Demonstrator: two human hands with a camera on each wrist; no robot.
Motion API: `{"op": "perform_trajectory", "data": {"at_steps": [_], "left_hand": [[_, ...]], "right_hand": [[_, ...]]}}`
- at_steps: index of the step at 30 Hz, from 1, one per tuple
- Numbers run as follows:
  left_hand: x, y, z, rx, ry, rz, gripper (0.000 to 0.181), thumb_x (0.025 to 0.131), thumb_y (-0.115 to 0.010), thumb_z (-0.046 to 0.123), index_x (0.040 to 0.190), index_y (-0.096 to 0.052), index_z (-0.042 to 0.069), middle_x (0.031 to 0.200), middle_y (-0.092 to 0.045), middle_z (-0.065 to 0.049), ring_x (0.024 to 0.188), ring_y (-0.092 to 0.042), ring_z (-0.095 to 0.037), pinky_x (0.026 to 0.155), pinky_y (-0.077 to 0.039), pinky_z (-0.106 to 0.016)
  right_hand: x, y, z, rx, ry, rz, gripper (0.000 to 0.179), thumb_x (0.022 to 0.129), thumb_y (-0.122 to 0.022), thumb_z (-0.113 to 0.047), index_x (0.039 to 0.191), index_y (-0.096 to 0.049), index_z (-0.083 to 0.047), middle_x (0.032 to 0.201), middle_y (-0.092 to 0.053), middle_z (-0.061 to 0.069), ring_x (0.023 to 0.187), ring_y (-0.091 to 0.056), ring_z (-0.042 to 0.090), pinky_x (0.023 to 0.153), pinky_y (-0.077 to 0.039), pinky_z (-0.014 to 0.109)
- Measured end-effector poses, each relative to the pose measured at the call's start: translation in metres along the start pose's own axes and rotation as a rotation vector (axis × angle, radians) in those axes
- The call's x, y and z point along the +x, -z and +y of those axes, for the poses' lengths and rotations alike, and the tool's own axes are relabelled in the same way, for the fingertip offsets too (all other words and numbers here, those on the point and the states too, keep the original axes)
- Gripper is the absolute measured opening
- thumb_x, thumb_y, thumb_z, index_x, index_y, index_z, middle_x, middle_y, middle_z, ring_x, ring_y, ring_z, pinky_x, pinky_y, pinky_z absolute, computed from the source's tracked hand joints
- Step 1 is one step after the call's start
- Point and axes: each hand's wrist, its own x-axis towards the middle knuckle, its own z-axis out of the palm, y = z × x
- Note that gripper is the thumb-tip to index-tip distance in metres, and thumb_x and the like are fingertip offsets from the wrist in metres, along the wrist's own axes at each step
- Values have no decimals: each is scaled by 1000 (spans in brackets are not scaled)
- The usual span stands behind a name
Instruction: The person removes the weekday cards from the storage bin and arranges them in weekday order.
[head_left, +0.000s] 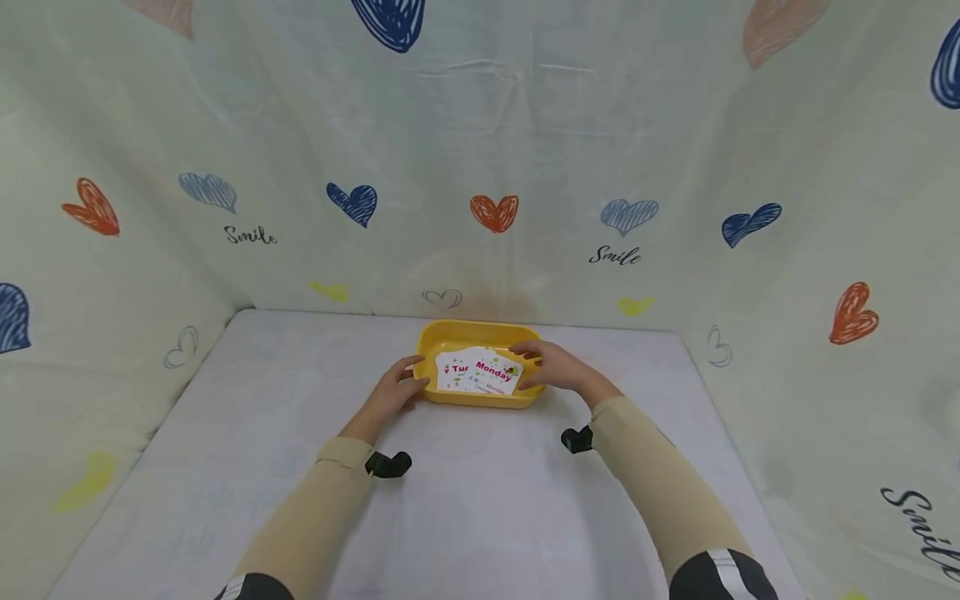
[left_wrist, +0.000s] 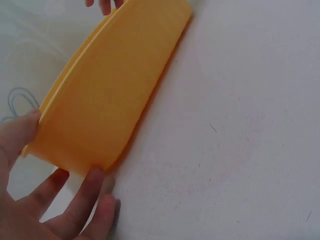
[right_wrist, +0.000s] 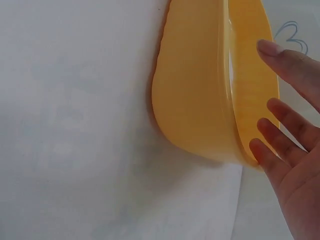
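Note:
A yellow plastic tray [head_left: 480, 400] with rounded corners stands near the far edge of the table. White paper cards [head_left: 472, 371] lie inside it, printed with coloured words, "Monday" among them. At the tray's left end, my left hand [head_left: 390, 396] holds it; in the left wrist view the thumb [left_wrist: 22, 132] meets the rim and the fingers [left_wrist: 82, 200] bear on the end wall. My right hand [head_left: 558, 367] is over the right end, its fingers spread at the rim and reaching over the inside. The right wrist view shows those fingers [right_wrist: 280, 140] extended, gripping nothing.
A white cloth covers the table [head_left: 480, 500]. Behind and at both sides hangs a pale curtain [head_left: 420, 125] printed with hearts and "Smile". Black wrist cameras [head_left: 388, 465] sit by the beige sleeves [head_left: 660, 475].

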Motion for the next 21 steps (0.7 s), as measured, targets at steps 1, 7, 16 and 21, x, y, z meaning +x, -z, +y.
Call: {"op": "perform_trajectory", "data": {"at_steps": [1, 7, 16, 21], "left_hand": [[0, 0, -1, -28, 3, -8, 55, 96, -62, 24, 147, -40, 22, 144, -40, -20, 98, -62, -28, 73, -53, -32], [2, -1, -10, -125, 13, -46, 56, 98, -59, 25, 149, -36, 28, 144, -42, -19, 94, -67, -29, 73, -56, -36], [7, -5, -22, -174, 8, -54, 57, 99, -57, 29, 151, -32, 31, 142, -42, -19, 91, -66, -26, 70, -56, -33], [7, -7, -25, -208, -11, -66, 57, 100, -56, 30, 151, -32, 33, 140, -42, -18, 85, -67, -24, 70, -55, -32]], "right_hand": [[2, -1, 0, 3, -4, -8, 67, 83, -78, -13, 142, -49, -10, 142, -47, 12, 129, -42, 32, 106, -35, 52], [20, -6, 1, 16, -34, -41, 65, 80, -80, -11, 139, -53, -12, 138, -50, 9, 126, -45, 29, 105, -38, 48], [40, -11, -2, -21, -93, -126, 61, 80, -81, -13, 136, -57, -19, 143, -46, 6, 130, -41, 30, 108, -32, 52], [45, -13, -4, -40, -156, -164, 62, 78, -83, -18, 135, -57, -24, 148, -42, 7, 132, -37, 32, 109, -26, 57]]}}
